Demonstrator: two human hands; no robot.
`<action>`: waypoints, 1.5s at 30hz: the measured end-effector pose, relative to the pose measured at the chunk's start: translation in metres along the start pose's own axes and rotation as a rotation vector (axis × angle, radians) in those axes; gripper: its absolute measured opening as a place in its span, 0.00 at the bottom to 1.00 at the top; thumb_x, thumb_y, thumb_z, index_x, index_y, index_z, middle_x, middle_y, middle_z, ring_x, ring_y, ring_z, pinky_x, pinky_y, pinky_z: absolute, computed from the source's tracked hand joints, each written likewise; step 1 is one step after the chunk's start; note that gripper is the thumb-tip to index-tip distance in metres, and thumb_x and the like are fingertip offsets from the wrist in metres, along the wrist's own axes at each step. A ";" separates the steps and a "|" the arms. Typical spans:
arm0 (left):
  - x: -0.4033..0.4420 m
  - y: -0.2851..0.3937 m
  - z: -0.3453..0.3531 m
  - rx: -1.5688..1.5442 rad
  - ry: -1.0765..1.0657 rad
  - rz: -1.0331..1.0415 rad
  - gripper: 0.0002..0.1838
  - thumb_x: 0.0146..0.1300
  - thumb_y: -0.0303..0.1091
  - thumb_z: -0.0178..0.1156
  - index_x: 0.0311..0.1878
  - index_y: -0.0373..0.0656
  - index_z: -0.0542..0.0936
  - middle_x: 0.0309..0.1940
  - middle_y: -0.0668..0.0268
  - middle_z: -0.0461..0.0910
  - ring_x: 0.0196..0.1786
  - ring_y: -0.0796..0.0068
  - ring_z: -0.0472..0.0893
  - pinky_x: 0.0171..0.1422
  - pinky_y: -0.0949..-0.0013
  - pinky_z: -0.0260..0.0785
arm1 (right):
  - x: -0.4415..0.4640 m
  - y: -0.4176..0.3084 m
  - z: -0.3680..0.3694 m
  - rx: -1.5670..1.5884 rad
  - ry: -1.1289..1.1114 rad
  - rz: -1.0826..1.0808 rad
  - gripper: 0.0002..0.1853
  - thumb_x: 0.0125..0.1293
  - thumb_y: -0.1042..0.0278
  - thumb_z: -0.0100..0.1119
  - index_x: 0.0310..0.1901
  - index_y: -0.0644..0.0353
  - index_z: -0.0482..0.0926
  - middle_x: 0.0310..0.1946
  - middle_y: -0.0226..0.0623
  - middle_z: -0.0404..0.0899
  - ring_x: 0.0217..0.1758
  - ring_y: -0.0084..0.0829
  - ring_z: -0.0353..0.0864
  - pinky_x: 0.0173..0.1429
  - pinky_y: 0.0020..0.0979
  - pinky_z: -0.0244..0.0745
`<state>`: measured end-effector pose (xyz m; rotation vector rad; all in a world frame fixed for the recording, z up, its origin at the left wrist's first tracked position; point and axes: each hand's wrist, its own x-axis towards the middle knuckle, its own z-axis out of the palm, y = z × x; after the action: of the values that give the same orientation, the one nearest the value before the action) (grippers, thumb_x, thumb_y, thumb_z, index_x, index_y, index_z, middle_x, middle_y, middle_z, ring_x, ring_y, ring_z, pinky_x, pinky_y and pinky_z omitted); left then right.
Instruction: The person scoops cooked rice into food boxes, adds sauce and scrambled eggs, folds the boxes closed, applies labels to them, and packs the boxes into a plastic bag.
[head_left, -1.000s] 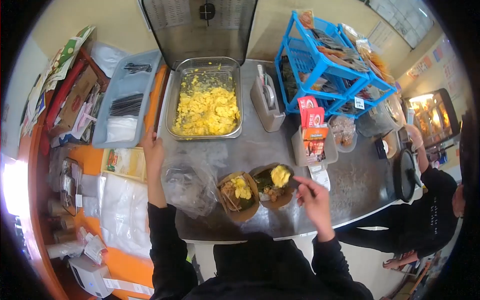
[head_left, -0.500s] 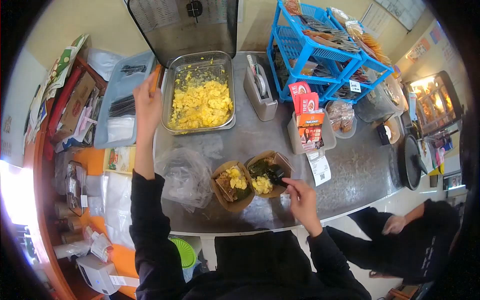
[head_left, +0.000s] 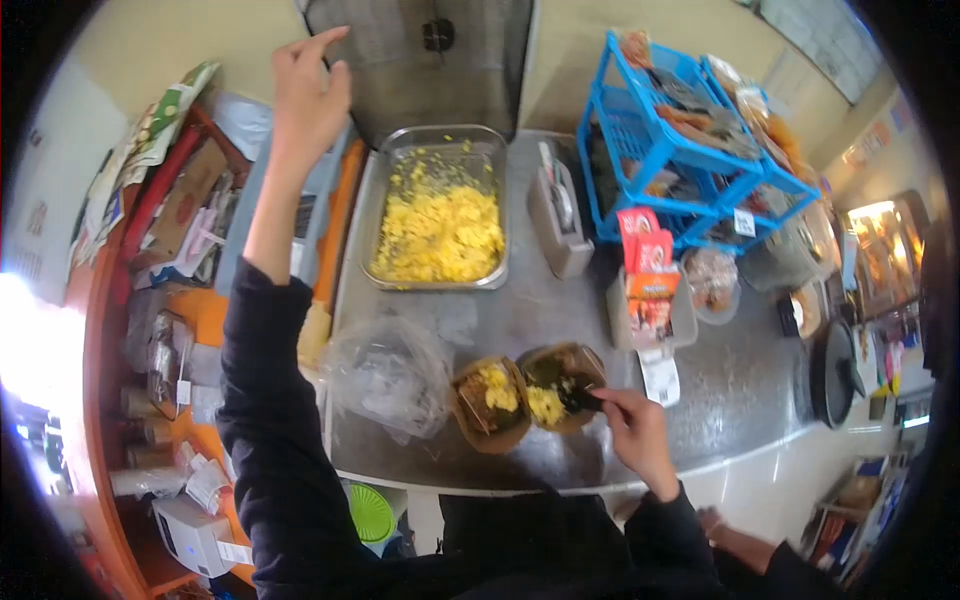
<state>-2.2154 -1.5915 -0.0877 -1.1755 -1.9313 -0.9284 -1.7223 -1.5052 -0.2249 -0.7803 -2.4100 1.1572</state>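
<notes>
My left hand (head_left: 312,105) is raised at the upper left, thumb and index finger apart, with nothing in it. It is beside the upright dark lid (head_left: 440,90) with a black knob; whether it touches the lid is unclear. In front of the lid sits a metal tray (head_left: 376,262) of scrambled egg (head_left: 445,235). My right hand (head_left: 640,440) grips a black utensil (head_left: 580,397), its head down in the right paper food box (head_left: 572,424). That box holds egg and dark greens. The left paper food box (head_left: 490,440) beside it holds egg and brown food.
A clear plastic bag (head_left: 388,375) lies left of the boxes. Farther right are a tape dispenser (head_left: 562,225), a container of red leaflets (head_left: 650,300), blue tiered baskets (head_left: 665,160) and a black pan (head_left: 832,375). A co-worker's arm (head_left: 745,545) shows at lower right.
My left hand has risen from beside the tray toward the lid. The view has shifted, so the counter sits lower and farther right. The co-worker has come closer behind my right arm.
</notes>
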 end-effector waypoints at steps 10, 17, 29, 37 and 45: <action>0.107 -0.011 0.053 0.306 -0.051 0.109 0.33 0.58 0.28 0.55 0.69 0.47 0.64 0.71 0.50 0.58 0.73 0.47 0.59 0.71 0.42 0.55 | 0.172 -0.031 0.022 0.503 -0.086 0.042 0.12 0.71 0.76 0.52 0.52 0.60 0.82 0.34 0.31 0.80 0.31 0.18 0.78 0.36 0.20 0.73; 0.116 -0.016 0.105 0.524 -0.199 0.148 0.39 0.61 0.37 0.57 0.75 0.64 0.55 0.71 0.60 0.60 0.75 0.54 0.57 0.72 0.31 0.48 | 0.246 0.023 0.083 -0.334 -0.228 -1.006 0.21 0.59 0.78 0.56 0.56 0.66 0.75 0.49 0.44 0.75 0.51 0.43 0.76 0.58 0.38 0.72; 0.006 0.052 0.008 0.408 0.000 0.328 0.20 0.50 0.22 0.60 0.48 0.49 0.82 0.41 0.69 0.78 0.43 0.68 0.77 0.42 0.68 0.73 | 0.238 0.041 0.110 -0.522 -0.393 -0.911 0.17 0.59 0.74 0.53 0.52 0.65 0.78 0.46 0.42 0.74 0.55 0.41 0.73 0.58 0.36 0.70; -0.175 0.071 -0.036 0.378 -0.203 0.495 0.12 0.52 0.32 0.63 0.41 0.50 0.83 0.33 0.74 0.75 0.35 0.75 0.77 0.33 0.74 0.71 | 0.227 0.049 0.117 -0.576 -0.273 -0.960 0.17 0.59 0.74 0.52 0.50 0.61 0.80 0.48 0.41 0.75 0.55 0.41 0.73 0.58 0.35 0.70; -0.198 0.051 -0.027 0.278 -0.206 0.213 0.07 0.53 0.30 0.62 0.37 0.48 0.82 0.33 0.74 0.75 0.35 0.75 0.76 0.31 0.72 0.70 | 0.201 0.043 0.083 -0.156 -0.192 -0.541 0.30 0.46 0.88 0.55 0.56 0.65 0.76 0.50 0.45 0.75 0.56 0.47 0.72 0.60 0.37 0.70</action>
<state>-2.0928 -1.6816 -0.2272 -1.3165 -1.9702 -0.4247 -1.9099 -1.4089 -0.2940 -0.0324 -2.6496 0.8615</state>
